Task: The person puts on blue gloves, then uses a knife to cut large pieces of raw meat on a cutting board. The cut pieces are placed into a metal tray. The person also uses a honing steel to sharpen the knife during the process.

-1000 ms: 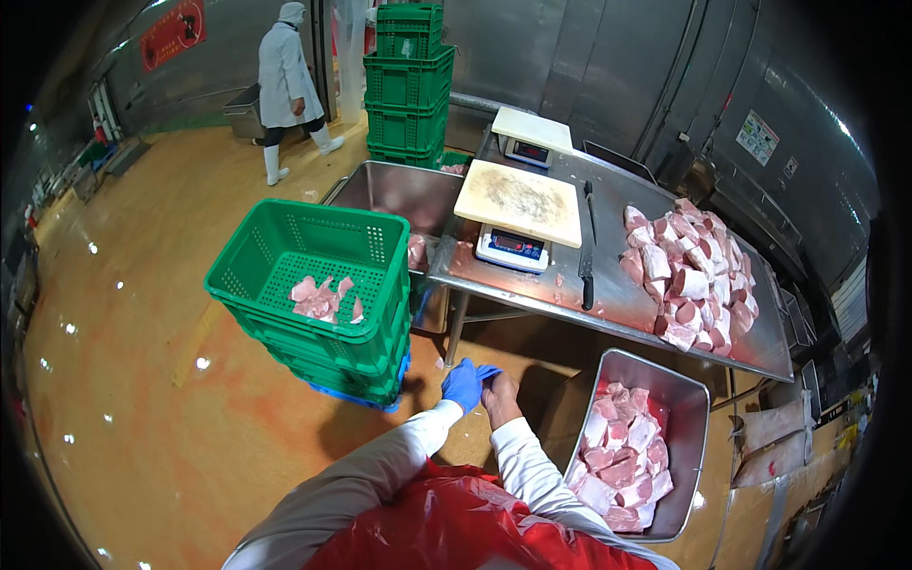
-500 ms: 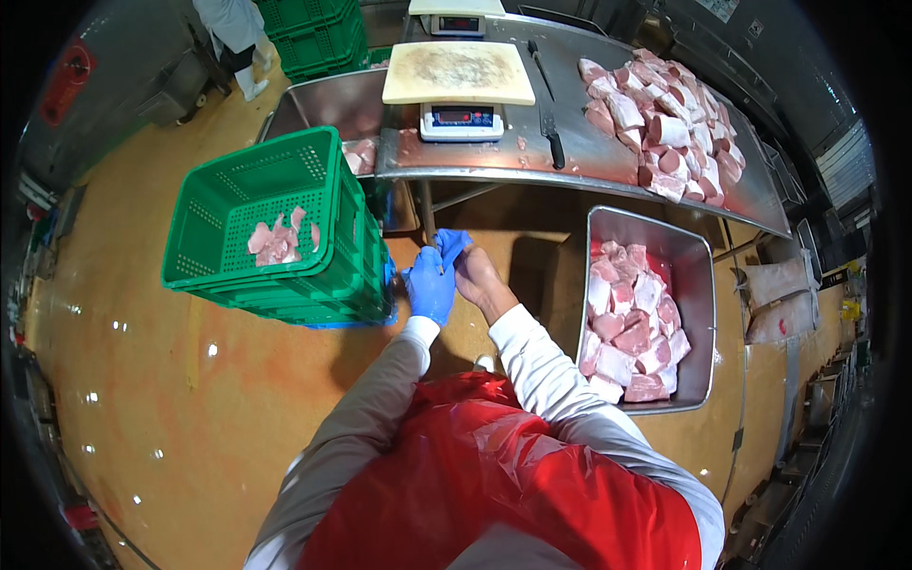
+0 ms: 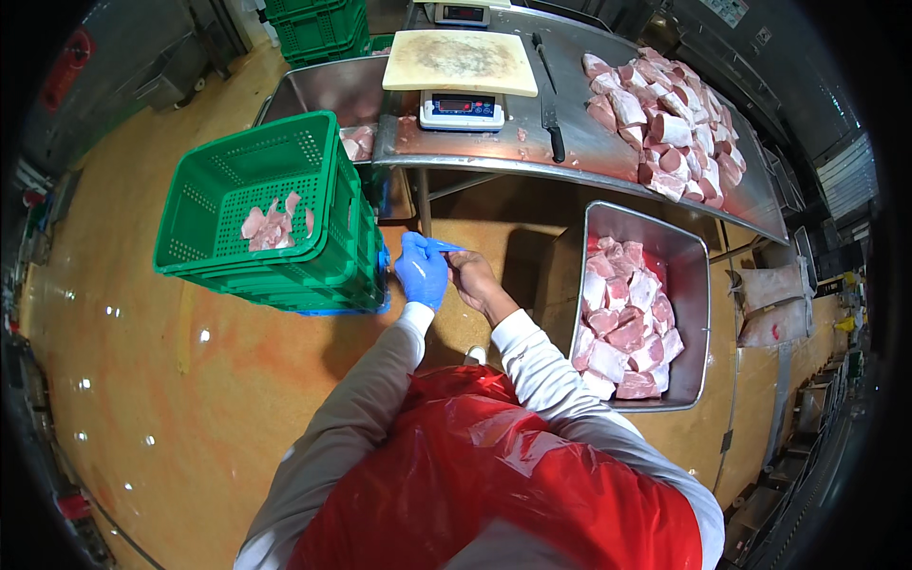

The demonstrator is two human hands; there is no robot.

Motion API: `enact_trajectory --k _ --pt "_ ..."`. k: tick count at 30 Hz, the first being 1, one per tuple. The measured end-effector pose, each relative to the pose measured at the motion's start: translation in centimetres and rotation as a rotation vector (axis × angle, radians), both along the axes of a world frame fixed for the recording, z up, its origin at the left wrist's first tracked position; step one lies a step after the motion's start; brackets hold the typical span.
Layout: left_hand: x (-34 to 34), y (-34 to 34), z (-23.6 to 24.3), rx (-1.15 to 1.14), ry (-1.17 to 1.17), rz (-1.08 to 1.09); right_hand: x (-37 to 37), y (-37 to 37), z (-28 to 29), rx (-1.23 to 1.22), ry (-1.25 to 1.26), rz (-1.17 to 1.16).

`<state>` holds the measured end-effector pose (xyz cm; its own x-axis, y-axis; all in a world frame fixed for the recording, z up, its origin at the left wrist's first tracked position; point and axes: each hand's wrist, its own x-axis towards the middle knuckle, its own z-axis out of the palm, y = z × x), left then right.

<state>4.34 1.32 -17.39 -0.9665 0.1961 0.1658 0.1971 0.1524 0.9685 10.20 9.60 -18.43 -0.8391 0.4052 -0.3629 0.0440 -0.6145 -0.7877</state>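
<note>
My left hand (image 3: 421,274), in a blue glove, is closed on a loose blue glove (image 3: 442,247) at the middle of the view. My bare right hand (image 3: 472,276) pinches the other side of that glove. To their left stands a stack of green perforated crates (image 3: 204,166), the top one holding a few pink meat scraps (image 3: 269,231). To their right a steel tub (image 3: 692,313) on the floor holds several chunks of meat (image 3: 627,325).
Ahead, a steel table (image 3: 594,135) bears a scale (image 3: 461,110) under a cutting board (image 3: 459,62), another scale (image 3: 464,14), a long knife (image 3: 550,119) and a meat pile (image 3: 679,123). More green crates (image 3: 313,28) and a steel bin (image 3: 318,90) stand behind at left.
The view has tilted down. The loose glove is now stretched more flatly between my hands. The co-worker in white has moved almost out of sight at the top.
</note>
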Motion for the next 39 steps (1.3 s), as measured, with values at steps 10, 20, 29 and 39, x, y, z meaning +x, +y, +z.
enact_trajectory --k 10,20,29,39 --pt "0.5 1.5 -0.5 -0.481 0.661 -0.204 -1.7 2.8 -0.5 -0.033 -0.124 -0.11" --pt "1.3 1.4 -1.2 -0.432 0.239 -0.151 -2.0 2.9 1.7 -0.214 0.016 -0.084" --pt "1.4 1.6 0.2 -0.377 0.19 -0.205 -1.2 3.0 -2.3 0.425 -0.288 -0.214" --pt "1.6 1.1 1.4 -0.29 0.522 -0.102 -1.4 0.7 5.7 -0.112 -0.054 0.036"
